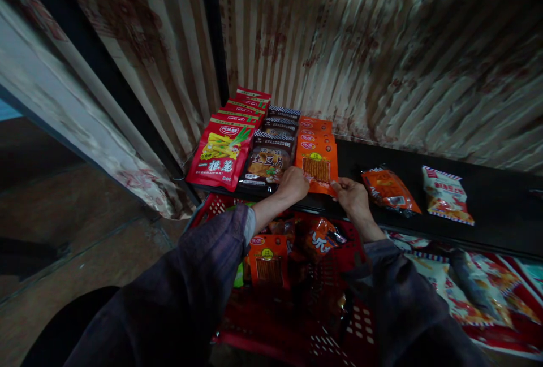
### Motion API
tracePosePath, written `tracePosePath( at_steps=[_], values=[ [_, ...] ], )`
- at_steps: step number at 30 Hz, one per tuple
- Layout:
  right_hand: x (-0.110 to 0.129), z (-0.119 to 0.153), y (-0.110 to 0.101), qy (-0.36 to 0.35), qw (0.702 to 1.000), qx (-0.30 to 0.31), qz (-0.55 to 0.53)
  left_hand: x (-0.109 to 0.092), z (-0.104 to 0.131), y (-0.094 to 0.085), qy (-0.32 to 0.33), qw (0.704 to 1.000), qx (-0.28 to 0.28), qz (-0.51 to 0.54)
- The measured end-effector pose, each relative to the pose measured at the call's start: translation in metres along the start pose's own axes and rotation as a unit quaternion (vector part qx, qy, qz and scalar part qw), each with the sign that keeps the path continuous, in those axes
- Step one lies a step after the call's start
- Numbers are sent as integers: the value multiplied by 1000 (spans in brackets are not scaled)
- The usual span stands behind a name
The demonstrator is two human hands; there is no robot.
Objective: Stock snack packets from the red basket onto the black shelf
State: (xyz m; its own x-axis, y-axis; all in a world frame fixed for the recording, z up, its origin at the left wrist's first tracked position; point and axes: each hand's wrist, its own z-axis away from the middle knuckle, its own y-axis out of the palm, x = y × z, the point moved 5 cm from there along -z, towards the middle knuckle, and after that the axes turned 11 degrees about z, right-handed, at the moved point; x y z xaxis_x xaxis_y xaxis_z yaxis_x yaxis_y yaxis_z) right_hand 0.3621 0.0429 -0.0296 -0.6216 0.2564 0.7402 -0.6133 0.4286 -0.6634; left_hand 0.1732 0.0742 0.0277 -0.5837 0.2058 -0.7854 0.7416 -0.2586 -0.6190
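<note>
On the black shelf, an orange snack packet point(316, 164) lies at the front of a row of like packets. My right hand point(350, 194) pinches its lower right corner between thumb and fingers. At its lower left edge is my left hand point(293, 184), fingers curled in; what these fingers grip, if anything, is hidden. Left of the orange row, dark packets with potato slices point(268, 158) overlap in a row, close to my left hand. Red packets point(221, 152) form another overlapping row at the shelf's left end.
Below the shelf edge stands a red basket point(254, 330) holding orange and other packets. An orange-and-black packet point(389, 189) and a white packet point(447, 194) lie farther right on the shelf point(504, 208). More packets point(479, 288) are at lower right. A curtain point(339, 44) hangs behind.
</note>
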Motion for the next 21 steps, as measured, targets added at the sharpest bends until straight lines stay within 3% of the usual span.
tracePosePath(
  at_steps=[4,9,14,17,21],
  values=[
    [10,2,-9,-22,981,-38,187,-2,2,0,-5,1000,-7,2],
    [25,9,-14,-21,957,-28,287,-4,6,5,-1,1000,-6,1],
    [29,17,-14,-31,942,-31,331,-9,17,8,44,998,16,-50],
    [33,21,-16,-50,932,-62,353,-13,25,12,84,992,30,-91],
    [50,24,-17,-150,915,-121,354,-15,30,22,119,983,47,-134]
  ],
)
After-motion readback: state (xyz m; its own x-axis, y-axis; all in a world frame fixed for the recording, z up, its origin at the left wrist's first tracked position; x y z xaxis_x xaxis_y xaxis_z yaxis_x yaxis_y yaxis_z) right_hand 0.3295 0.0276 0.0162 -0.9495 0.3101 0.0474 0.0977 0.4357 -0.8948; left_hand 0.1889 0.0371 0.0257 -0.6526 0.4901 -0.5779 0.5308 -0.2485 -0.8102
